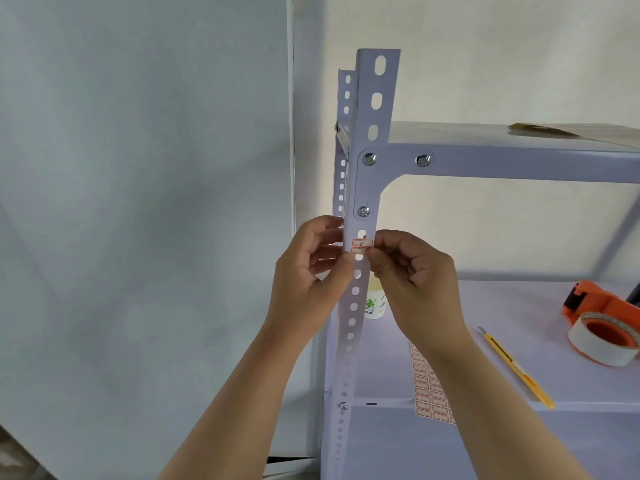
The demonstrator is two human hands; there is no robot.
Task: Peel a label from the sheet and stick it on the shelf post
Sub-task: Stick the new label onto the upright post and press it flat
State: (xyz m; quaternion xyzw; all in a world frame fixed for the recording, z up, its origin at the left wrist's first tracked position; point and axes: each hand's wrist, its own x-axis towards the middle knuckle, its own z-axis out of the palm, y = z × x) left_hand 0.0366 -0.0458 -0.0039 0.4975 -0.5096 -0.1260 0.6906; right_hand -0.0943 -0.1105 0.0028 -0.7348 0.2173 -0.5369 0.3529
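Note:
A pale lilac shelf post (372, 140) with oval holes stands upright in the middle. A small white label with a red border (362, 243) lies across the post just below a bolt, and a second one (356, 250) sits right under it. My left hand (311, 268) touches the post's left edge, thumb tip at the lower label. My right hand (412, 271) pinches the labels' right end with thumb and forefinger. The label sheet (431, 393), rows of red-bordered labels, lies on the lower shelf, partly hidden by my right forearm.
On the lower shelf (519, 306) lie a yellow utility knife (516, 367), an orange tape dispenser (595, 303) with a white tape roll (604, 341), and a small printed cup (374, 303) behind the post. A flat brown piece (581, 131) rests on the top shelf. A grey wall fills the left.

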